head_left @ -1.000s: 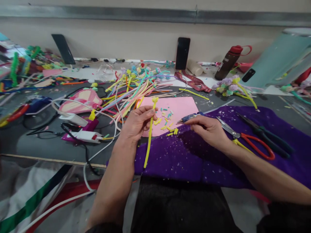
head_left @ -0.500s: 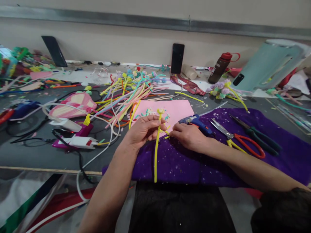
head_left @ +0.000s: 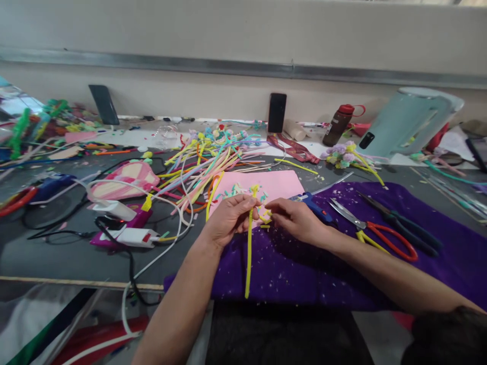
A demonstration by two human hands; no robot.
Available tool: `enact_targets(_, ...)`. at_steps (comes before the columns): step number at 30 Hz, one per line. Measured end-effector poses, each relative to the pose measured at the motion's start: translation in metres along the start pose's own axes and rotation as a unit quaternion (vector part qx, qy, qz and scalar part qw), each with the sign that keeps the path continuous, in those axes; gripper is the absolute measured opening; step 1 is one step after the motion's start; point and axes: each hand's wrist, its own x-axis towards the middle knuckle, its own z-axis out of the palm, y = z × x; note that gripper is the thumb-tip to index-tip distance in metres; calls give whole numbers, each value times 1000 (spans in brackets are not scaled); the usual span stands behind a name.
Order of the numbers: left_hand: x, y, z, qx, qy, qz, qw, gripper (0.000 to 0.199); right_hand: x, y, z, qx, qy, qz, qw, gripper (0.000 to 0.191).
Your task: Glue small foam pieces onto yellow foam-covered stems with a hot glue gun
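My left hand (head_left: pixel 234 215) pinches a yellow pipe cleaner (head_left: pixel 249 258) between thumb and fingers. The long end hangs straight down over the purple cloth (head_left: pixel 297 274), and a small yellow knotted head (head_left: pixel 254 189) sticks up above my fingertips. Just to the right, my right hand (head_left: pixel 294 219) has its fingers drawn together, their tips close to the stem; what they pinch, if anything, is too small to make out. Short yellow pieces (head_left: pixel 265 226) lie below the fingertips. Behind my hands is a pink sheet (head_left: pixel 277 182) with small green and pale clippings.
A blue glue gun (head_left: pixel 317 208) lies beyond my right hand. Red-handled scissors (head_left: pixel 391 241) and dark-handled pliers (head_left: pixel 403 223) rest on the cloth. Bundled pipe cleaners (head_left: pixel 213 162), a phone (head_left: pixel 277 112), a bottle (head_left: pixel 338 126) and a pitcher (head_left: pixel 411 121) stand farther back. Cables and chargers (head_left: pixel 129 236) lie left.
My right hand has lifted slightly from the yellow pieces, and its fingertips are at the stem's side. My left hand keeps its pinch on the pipe cleaner. The view has tilted up a little.
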Motion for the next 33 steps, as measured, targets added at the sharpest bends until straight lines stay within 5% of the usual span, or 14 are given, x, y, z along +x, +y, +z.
enact_targets(4,0,0,2,3,2,-4,1000,26,7,-8,0,210,-25,84,974,22)
enact_targets(8,0,1,4,-1,-1,-11,1000,26,8,-10,1,294,-11,124,948,12)
enact_targets(20,0,-2,4,-3,-3,-1,1000,26,23,6,2,262,70,103,957,15)
enact_targets(33,5,-9,4,-4,62,19,998,26,30,-2,-7,350,75,151,921,11)
